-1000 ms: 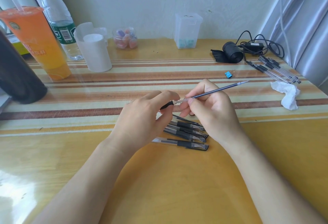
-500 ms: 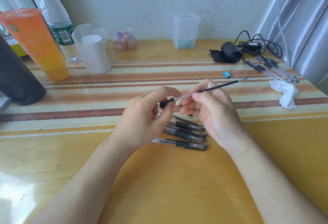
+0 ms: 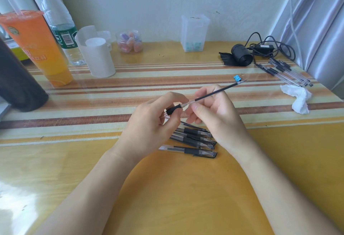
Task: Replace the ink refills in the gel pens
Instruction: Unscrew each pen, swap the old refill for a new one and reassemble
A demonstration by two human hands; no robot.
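Since a second ago the thin dark ink refill (image 3: pixel 214 93) has slid to my left. Its far tip, which stood well to the right of the small blue binder clip (image 3: pixel 237 78), now lies just beside it, so I judge that more of the tube has gone into the pen.

The yellow wooden table with a striped mat (image 3: pixel 186 197) carries a tall orange drink cup with a straw (image 3: pixel 37 48) at far left, well apart from my arms. A careless sweep of my left elbow could tip it, and a spill would reach everything.

My left hand (image 3: pixel 149 123) pinches the clear pen barrel with a black rubber grip (image 3: pixel 172 111) between thumb and forefinger, raised above the table. My right hand (image 3: pixel 217 115) pinches the refill just beside the barrel's mouth, its other fingers loosely curled. Most of the refill sticks out unsupported, up and to the right. If I push off the barrel's line, the tube could bow or catch at the mouth. Too hard a push could kink it or force ink out.

Directly below my hands lies the loose heap of black-gripped gel pens (image 3: pixel 193 138). If my two-finger hold slips, this pen drops among them and I may lose track of which are done.

The bare tip could smear ink on my fingers or the mat, or knock the clip.
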